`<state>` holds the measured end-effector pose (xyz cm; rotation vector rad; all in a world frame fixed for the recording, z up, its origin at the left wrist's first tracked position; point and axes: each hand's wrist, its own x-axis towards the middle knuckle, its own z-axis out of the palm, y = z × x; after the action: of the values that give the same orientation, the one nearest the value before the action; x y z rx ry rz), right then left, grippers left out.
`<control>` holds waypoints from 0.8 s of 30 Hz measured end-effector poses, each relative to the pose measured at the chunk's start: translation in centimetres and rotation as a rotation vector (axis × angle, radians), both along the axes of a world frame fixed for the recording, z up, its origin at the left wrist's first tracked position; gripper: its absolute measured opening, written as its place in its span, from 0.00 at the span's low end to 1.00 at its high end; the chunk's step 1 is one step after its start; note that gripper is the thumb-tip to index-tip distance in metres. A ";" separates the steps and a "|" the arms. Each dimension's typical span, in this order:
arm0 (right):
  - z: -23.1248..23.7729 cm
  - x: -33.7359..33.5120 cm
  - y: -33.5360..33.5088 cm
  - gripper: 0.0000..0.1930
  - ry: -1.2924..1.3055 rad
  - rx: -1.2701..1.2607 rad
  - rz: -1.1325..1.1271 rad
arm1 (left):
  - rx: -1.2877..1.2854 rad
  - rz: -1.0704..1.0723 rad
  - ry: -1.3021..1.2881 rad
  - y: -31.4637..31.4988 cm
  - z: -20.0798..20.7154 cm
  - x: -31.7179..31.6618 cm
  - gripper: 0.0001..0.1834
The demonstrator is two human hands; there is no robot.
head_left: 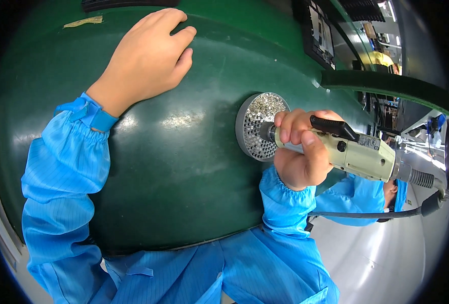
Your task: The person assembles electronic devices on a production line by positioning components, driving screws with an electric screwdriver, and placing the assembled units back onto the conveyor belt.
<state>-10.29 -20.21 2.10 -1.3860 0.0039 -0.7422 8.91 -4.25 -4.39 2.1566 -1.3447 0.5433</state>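
Observation:
My right hand (303,147) is wrapped round a cream-coloured electric screwdriver (364,154) with a black lever along its side. The driver is tilted, its nose down at a round grey screw tray (241,124); my fingers hide part of the tray. Small silvery screws (267,106) lie heaped on the tray's far part and sit in rows of holes nearer me. Over on the left, my left hand (146,58) rests on the green work surface, fingers loosely bent and apart, with nothing seen in it. A blue band (95,119) circles that wrist.
The green mat (174,172) covers the table. A yellowish strip (82,22) and a dark object (123,4) lie at the far left. A black tray (321,35) stands far right, near a dark green curved bar (386,87). A co-worker's blue sleeve (356,200) is at the right.

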 end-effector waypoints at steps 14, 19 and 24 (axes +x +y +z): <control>-0.3 0.2 0.1 0.18 0.001 -0.048 0.018 | 0.018 0.004 -0.001 0.3 0.2 -0.1 0.16; -0.1 0.1 0.4 0.19 0.018 -0.025 -0.030 | -0.121 -0.035 -0.047 -0.1 0.4 0.2 0.08; 2.2 -1.2 -0.3 0.20 -0.055 -0.017 -0.053 | -0.200 -0.019 0.018 -0.3 1.4 0.1 0.11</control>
<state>-11.46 -20.47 4.34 -1.3858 -0.0091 -0.8256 9.03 -4.51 -3.01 1.9808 -1.2447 0.6214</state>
